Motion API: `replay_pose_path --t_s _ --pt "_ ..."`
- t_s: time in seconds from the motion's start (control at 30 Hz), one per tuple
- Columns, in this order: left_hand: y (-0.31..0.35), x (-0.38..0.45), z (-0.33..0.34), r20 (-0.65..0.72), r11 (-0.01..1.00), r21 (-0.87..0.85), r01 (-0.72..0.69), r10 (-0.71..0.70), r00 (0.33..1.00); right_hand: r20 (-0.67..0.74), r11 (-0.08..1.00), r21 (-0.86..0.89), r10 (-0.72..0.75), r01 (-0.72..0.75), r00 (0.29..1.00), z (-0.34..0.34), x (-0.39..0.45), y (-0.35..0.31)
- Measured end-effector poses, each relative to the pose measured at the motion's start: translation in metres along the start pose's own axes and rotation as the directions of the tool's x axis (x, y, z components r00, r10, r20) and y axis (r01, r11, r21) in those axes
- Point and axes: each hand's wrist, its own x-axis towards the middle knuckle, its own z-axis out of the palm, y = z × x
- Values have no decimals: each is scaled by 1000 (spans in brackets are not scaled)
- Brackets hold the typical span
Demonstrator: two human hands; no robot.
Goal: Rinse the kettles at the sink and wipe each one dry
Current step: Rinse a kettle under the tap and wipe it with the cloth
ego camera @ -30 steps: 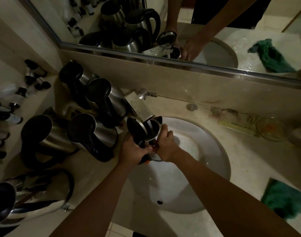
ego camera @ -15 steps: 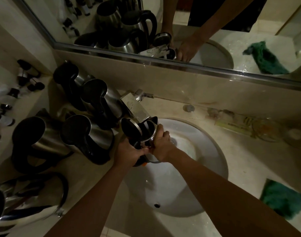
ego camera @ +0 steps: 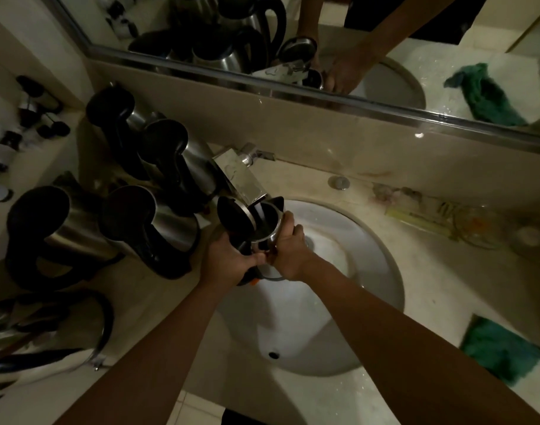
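No readable text, brand, number or sign anywhere. Faint dark marks on the flat packet [ego camera: 416, 214] lying on the surface right of the tap, too blurred to make out as letters. Nothing legible on the small bottles [ego camera: 32, 108] at far left either.

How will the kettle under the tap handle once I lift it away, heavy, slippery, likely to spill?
The kettle sits under the faucet with its lid up, so it probably holds water and will feel heavier than it looks. Its shiny steel body is likely wet and slick; the left hand and right hand both gripping it seems wise. Tilted, the open top would likely spill.
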Motion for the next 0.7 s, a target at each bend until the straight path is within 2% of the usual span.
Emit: replay_pose_path --t_s 0.27,0.43,0.7 --pt "-1 -2 0 -4 999 11 -41 41 999 -29 999 -4 -33 33 999 3 4 6" --pt "6 0 -3 24 1000 -14 7 -6 1000 -16 1000 -15 -21 21 1000 -1 2 2" --pt "0 -3 2 2 998 -69 -2 2 1000 -14 999 -13 -29 29 999 2 2 6"
